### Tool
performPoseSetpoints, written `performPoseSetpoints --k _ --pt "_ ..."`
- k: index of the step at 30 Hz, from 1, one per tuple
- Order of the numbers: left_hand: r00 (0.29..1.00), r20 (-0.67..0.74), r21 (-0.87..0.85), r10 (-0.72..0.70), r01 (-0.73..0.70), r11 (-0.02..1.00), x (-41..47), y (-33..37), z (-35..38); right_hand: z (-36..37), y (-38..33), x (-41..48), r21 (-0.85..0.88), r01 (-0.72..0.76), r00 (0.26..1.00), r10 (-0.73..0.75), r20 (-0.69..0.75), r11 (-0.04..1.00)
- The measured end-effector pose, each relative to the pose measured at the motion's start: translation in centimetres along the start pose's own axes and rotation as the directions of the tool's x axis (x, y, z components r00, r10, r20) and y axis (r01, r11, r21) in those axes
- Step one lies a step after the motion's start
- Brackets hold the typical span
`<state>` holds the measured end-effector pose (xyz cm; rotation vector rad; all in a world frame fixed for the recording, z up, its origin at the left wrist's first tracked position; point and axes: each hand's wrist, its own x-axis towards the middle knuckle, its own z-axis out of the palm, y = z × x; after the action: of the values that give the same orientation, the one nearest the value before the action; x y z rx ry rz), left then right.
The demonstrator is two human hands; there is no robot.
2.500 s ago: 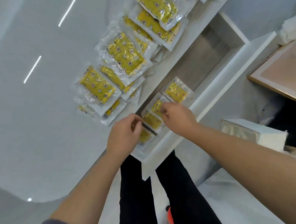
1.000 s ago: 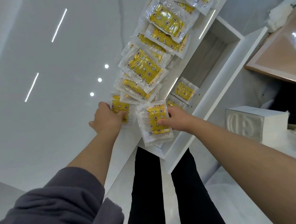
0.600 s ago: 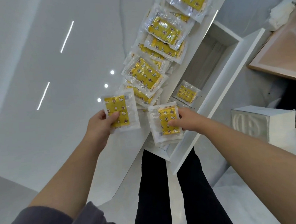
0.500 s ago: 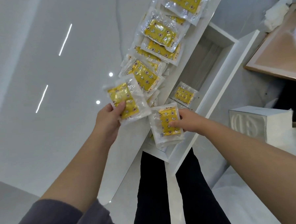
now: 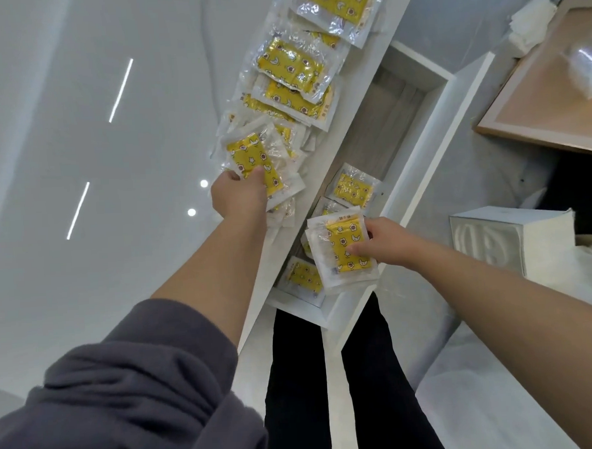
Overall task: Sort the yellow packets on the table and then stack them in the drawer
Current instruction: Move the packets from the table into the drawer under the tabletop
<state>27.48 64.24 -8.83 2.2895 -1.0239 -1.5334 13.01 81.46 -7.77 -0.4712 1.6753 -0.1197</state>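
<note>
So, few packets (image 5: 352, 187) in the drawer (image 5: 416, 63); left hand (image 5: 238, 194) grips a packet (image 5: 251, 159), right hand (image 5: 386, 243) pinches a second packet (image 5: 341, 256) above it.

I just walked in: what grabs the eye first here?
A long heap of yellow packets runs along the edge of the white table. The left hand grips a first packet at the heap's near end; the right hand holds a second packet over the open white drawer, where a few stored packets lie.
</note>
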Motion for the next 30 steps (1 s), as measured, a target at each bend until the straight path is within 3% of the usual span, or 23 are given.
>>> performPoseSetpoints --k 4,9,12,15,19,22,26,30 --pt "0.989 0.103 0.007 0.102 -0.103 0.995 -2.9 -0.8 -1.3 -1.0 0.5 0.1 0.018 0.002 1.000 -0.002 -0.029 1.000" --pt "0.932 0.300 0.191 0.204 -0.268 0.944 -6.8 -3.6 -1.4 -4.6 0.8 0.5 0.003 0.010 0.986 -0.009 -0.164 1.000" --pt "0.878 0.452 0.268 0.157 -0.301 0.915 -7.9 -5.5 1.1 -8.2 1.0 1.8 -0.051 0.017 0.959 -0.030 -0.282 0.999" --pt "0.860 0.499 0.275 0.104 -0.271 0.922 -8.6 -6.7 4.7 -12.1 1.0 4.2 -0.089 0.017 0.944 -0.045 -0.327 0.996" --pt "0.885 0.466 0.306 0.019 -0.181 0.935 -8.1 -7.8 9.5 -16.3 1.0 8.8 -0.141 0.031 0.955 -0.071 -0.287 0.990" --pt "0.942 0.333 0.296 -0.038 -0.066 0.953 -6.7 -8.6 12.6 -17.8 0.6 12.8 -0.256 0.059 0.970 -0.116 -0.214 0.965" --pt "0.977 0.185 0.202 -0.108 0.070 0.977 -4.3 -9.8 15.4 -17.1 1.0 17.4 -0.548 0.139 0.964 -0.240 -0.118 0.825" --pt "0.980 0.117 0.032 -0.164 0.161 0.986 -2.5 -11.2 16.7 -16.0 2.5 20.8 -0.625 0.241 0.950 -0.312 -0.005 0.743"
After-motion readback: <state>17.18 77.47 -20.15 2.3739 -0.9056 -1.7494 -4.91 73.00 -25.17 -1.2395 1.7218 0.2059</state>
